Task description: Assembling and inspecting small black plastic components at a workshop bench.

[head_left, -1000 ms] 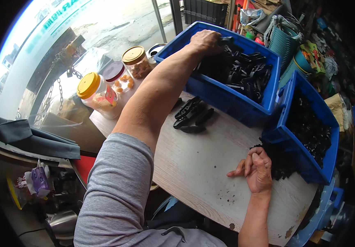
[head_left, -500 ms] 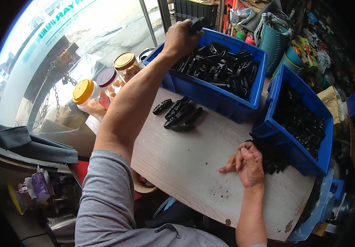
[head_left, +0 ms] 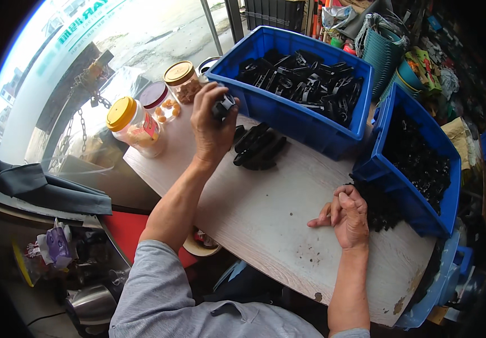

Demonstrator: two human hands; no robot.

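- Currently, a black part (head_left: pixel 224 107) is held in the left hand (head_left: pixel 212 127), in front of the left corner of the large bin (head_left: pixel 299 125).
- The part is clasped between the thumb and the bent fingers of that hand; its outline is mostly covered by them.
- Loose parts (head_left: pixel 258 147), also black, are grouped on the table (head_left: pixel 254 208), just to the right of the left wrist.
- The large bin, blue, is filled with jumbled black parts, which are seen below its rim.
- The right hand (head_left: pixel 351 217) is placed over the right side of the table, palm turned up; most fingers are curled in, and one is pointed to the left. Whether anything is pinched there cannot be told.
- A heap (head_left: pixel 386 213) of small black pieces is located just beside the right hand, against the small bin (head_left: pixel 393 183).
- The small bin, also blue, is tilted and loaded with similar small pieces.
- Three jars, with yellow (head_left: pixel 136 127), purple (head_left: pixel 161 104) and tan lids (head_left: pixel 182 81), are lined up along the window side.
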